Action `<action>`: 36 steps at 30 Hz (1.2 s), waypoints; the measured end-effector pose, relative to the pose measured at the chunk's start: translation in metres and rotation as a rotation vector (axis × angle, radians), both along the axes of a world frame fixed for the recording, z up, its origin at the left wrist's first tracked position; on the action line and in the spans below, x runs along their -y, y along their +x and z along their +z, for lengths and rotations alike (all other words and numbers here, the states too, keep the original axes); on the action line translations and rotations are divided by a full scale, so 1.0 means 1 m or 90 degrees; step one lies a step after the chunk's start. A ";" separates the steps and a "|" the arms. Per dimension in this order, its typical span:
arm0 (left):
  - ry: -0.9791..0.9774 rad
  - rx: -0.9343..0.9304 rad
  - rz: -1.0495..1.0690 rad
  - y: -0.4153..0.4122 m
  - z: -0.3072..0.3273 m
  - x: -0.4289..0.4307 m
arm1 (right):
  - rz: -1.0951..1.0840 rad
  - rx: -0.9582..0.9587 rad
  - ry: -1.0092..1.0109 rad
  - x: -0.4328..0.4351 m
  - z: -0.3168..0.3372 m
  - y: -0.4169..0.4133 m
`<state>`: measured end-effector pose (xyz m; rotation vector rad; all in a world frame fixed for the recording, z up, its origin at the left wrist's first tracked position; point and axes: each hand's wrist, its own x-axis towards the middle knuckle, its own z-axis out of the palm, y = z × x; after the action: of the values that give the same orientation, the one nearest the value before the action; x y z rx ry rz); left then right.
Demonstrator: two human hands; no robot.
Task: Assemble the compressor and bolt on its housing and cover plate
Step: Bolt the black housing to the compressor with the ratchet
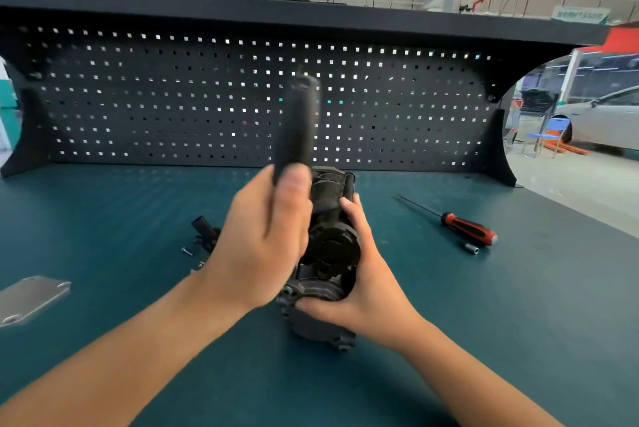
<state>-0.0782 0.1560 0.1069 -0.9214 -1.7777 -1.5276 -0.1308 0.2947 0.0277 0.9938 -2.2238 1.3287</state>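
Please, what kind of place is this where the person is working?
Most likely an automotive workshop or training hall. The person works at a bench with a green mat and a black pegboard behind it; a red-handled screwdriver lies there, and a white car stands at the right.

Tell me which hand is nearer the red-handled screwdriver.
Right. The right hand grips the compressor, with bare bench between it and the screwdriver; the left hand is beyond the compressor.
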 end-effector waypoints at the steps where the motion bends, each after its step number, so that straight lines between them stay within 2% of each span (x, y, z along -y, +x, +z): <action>1: -0.089 -0.022 0.010 -0.002 0.000 0.001 | 0.000 0.000 0.004 0.000 0.001 0.000; 4: -0.273 -0.062 0.032 -0.005 0.004 0.003 | 0.001 0.021 0.006 0.001 0.002 0.000; 7: -0.253 -0.066 -0.009 -0.006 0.003 0.006 | 0.011 0.030 0.004 0.002 0.001 -0.001; 9: -0.099 -0.018 -0.009 -0.003 0.002 0.006 | 0.009 0.023 -0.010 0.004 0.000 0.000; 14: 0.528 0.183 -0.005 0.001 -0.004 0.003 | 0.002 0.025 -0.014 0.004 -0.004 0.000; 16: 0.751 0.220 -0.050 0.000 -0.010 0.008 | -0.001 0.022 -0.015 0.004 -0.005 -0.001; 18: 0.895 0.226 -0.102 -0.001 -0.013 0.013 | -0.004 0.023 -0.018 0.004 -0.005 -0.001; 24: 0.831 0.202 0.011 0.000 -0.011 -0.007 | -0.025 0.025 -0.015 0.005 -0.004 -0.001; 36: 0.789 0.212 0.022 -0.002 -0.012 -0.008 | -0.011 0.038 -0.008 0.003 0.000 0.003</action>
<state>-0.0805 0.1638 0.0953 -0.0027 -0.6661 -2.3296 -0.1275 0.2914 0.0273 0.9407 -2.2597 1.3797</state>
